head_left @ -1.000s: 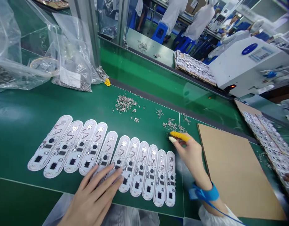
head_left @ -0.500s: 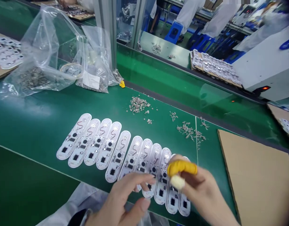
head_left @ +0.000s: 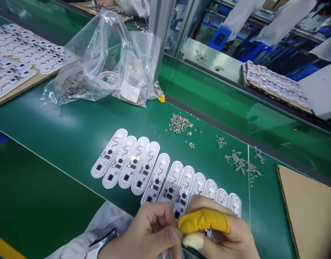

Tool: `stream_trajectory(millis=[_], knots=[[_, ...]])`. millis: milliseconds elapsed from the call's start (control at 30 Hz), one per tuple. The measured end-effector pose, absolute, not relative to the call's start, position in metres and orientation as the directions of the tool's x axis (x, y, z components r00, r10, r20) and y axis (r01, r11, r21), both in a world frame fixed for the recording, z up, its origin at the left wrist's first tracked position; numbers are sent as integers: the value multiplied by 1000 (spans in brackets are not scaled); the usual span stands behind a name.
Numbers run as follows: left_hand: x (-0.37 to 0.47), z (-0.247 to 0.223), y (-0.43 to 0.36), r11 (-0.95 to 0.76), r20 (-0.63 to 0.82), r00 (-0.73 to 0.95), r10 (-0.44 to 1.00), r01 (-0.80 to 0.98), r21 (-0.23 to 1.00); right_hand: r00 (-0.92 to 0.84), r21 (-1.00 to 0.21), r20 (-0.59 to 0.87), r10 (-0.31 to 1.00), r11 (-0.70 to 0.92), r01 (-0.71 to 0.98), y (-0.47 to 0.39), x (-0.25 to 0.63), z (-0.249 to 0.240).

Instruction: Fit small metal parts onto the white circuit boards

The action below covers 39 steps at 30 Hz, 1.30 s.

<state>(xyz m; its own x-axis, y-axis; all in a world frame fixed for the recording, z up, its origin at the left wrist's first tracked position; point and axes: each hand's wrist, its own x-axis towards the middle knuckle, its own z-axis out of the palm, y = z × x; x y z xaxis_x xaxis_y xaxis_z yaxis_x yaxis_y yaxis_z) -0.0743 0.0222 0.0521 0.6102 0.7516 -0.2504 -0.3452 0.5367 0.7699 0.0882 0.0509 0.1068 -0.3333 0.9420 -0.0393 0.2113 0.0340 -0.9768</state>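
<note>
A green bench (head_left: 60,133) is stretching across the view, overhead light glaring off it. A metal post (head_left: 161,34) is rising from its far edge. Beyond, blue stools (head_left: 220,37) are standing on the floor and white-coated people (head_left: 242,14) are working.

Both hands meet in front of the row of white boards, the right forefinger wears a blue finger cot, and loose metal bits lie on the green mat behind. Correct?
Not quite: the finger cot on the right hand is yellow, not blue, as the head view shows. The rest holds: it meets the left hand in front of the boards, with metal bits behind on the mat.
</note>
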Motion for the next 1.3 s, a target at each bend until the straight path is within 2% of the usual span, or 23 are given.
stream_trajectory(millis=[67, 100, 133, 200, 267, 300, 367, 533, 700, 900, 1000, 1133, 1200, 1300], knots=[[-85, 53, 23, 319, -195, 476, 857, -194, 928, -339, -957, -88, 937, 15, 289, 67, 83, 105], [-89, 52, 24, 120, -87, 395, 915, -61, 991, -336, -939, -122, 934, 1, 343, 76, 80, 102], [-94, 51, 25, -105, 67, 332, 941, 99, 989, -331, -918, -154, 931, -10, 397, 85, 77, 97], [-102, 47, 27, -455, 351, 309, 884, 396, 797, -338, -872, -201, 919, -10, 490, 99, 70, 85], [-108, 39, 29, -590, 453, 380, 806, 568, 574, -358, -827, -232, 904, 10, 562, 108, 65, 73], [-111, 34, 30, -608, 452, 413, 791, 613, 504, -364, -803, -251, 897, 16, 595, 110, 62, 69], [-114, 25, 29, -614, 411, 460, 787, 650, 448, -365, -762, -282, 887, 23, 647, 111, 59, 63], [-116, 16, 27, -597, 386, 458, 801, 662, 453, -341, -729, -290, 894, 24, 684, 110, 57, 61], [-118, 26, 32, -637, 395, 503, 768, 663, 394, -359, -721, -291, 887, 44, 692, 111, 58, 62], [-119, 26, 31, -667, 445, 507, 739, 643, 376, -366, -685, -230, 902, 117, 719, 110, 53, 58], [-119, 23, 31, -683, 440, 529, 726, 633, 364, -338, -690, -151, 929, 146, 709, 106, 55, 60], [-117, 19, 37, -682, 413, 558, 720, 680, 270, -235, -738, 56, 970, 199, 644, 88, 85, 70], [-115, 19, 39, -676, 381, 576, 724, 703, 222, -148, -722, 118, 982, 187, 666, 75, 116, 71], [-112, 18, 39, -710, 358, 625, 694, 675, 201, 170, -618, 196, 966, -13, 786, 63, 174, 64]])
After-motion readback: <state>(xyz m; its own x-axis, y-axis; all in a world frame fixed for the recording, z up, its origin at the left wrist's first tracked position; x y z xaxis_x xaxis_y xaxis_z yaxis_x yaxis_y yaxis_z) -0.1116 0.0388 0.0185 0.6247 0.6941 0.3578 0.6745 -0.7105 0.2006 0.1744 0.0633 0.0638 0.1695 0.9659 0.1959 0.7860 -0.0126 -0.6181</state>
